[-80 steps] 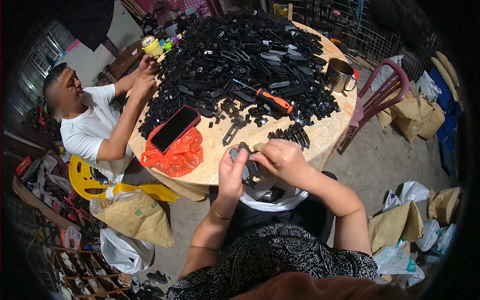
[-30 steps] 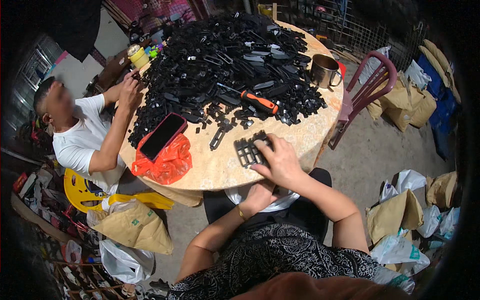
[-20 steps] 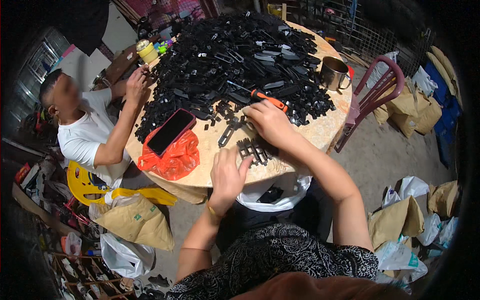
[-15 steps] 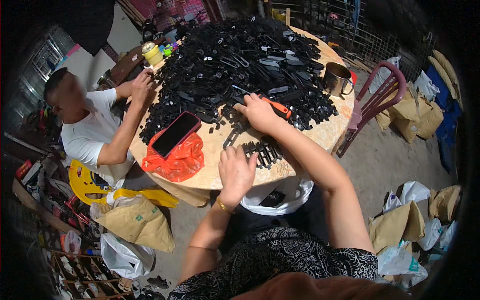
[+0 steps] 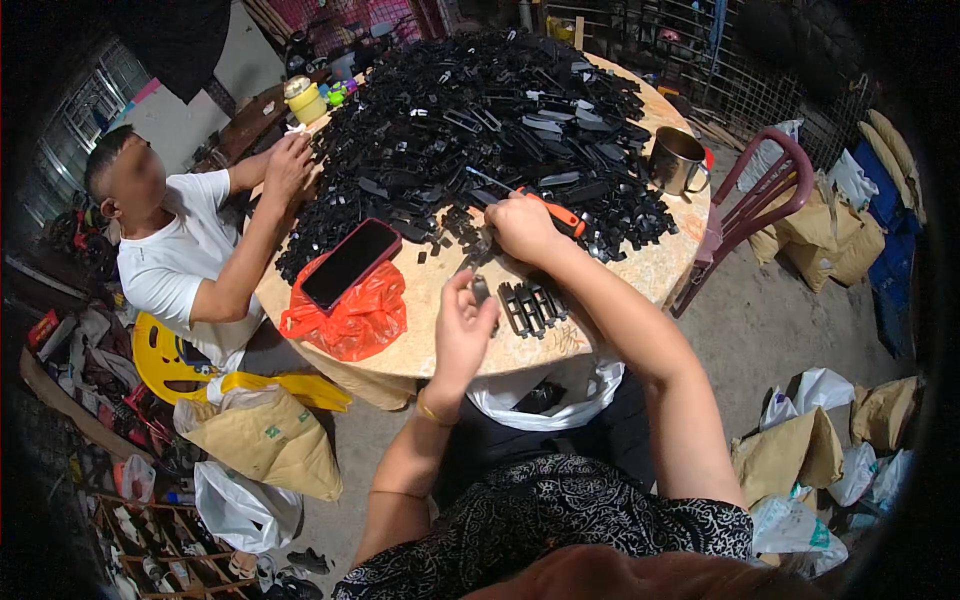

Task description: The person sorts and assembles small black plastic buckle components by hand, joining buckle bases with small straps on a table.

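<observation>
My left hand (image 5: 463, 335) is raised just over the table's near edge, thumb and fingers closed on a small black plastic part (image 5: 481, 291). Farther in, my right hand (image 5: 524, 231) is curled at the edge of a big pile of black plastic parts (image 5: 450, 130); what its fingers hold is hidden beneath them. Right beside that hand lies a screwdriver (image 5: 560, 215) with an orange and black handle, its shaft pointing to the far left. Between my forearms, several black parts (image 5: 533, 308) are lined up side by side on the tabletop.
A phone (image 5: 350, 265) rests on a red plastic bag (image 5: 375, 325). A metal mug (image 5: 677, 160) stands at the right, near a purplish chair (image 5: 765, 185). Across the left side, a person in a white shirt (image 5: 180, 240) works at the pile. A white bag (image 5: 550, 405) hangs open below the table edge.
My left hand has lifted from beside the row of black parts and turned, now with a small part in its fingers. My right hand has curled and shifted slightly nearer.
</observation>
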Demonstrator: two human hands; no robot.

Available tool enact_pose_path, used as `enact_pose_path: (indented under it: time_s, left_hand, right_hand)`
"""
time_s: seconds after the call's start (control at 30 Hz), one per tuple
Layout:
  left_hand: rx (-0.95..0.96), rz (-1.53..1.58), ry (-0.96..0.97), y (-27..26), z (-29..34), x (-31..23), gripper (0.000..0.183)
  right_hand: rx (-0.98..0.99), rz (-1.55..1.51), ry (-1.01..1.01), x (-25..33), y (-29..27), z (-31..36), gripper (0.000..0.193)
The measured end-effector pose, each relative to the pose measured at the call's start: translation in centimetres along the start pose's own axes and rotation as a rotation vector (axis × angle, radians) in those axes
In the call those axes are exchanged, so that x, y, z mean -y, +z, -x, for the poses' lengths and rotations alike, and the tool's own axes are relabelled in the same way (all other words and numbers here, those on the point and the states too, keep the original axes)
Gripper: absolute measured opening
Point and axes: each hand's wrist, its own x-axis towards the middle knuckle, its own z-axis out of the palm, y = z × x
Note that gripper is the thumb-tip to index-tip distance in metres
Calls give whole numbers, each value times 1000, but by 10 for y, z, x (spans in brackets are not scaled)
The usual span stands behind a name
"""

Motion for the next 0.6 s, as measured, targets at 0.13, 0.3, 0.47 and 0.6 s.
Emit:
enact_pose_path:
  time_s: [0.13, 0.3, 0.47, 0.6]
  left_hand:
    - [20, 120, -235, -13, -24, -18, 31]
    - [288, 8, -409, -18, -58, -16, 23]
    - [200, -781, 33, -33, -74, 11, 38]
    - [179, -68, -327, -27, -97, -10, 25]
  right_hand:
    - [-8, -166, 120, -1, -3, 1, 8]
    - [-39, -90, 90, -3, 4, -7, 9]
    - [-47, -854, 393, 1, -35, 1, 34]
    - [108, -1283, 551, -7, -54, 20, 23]
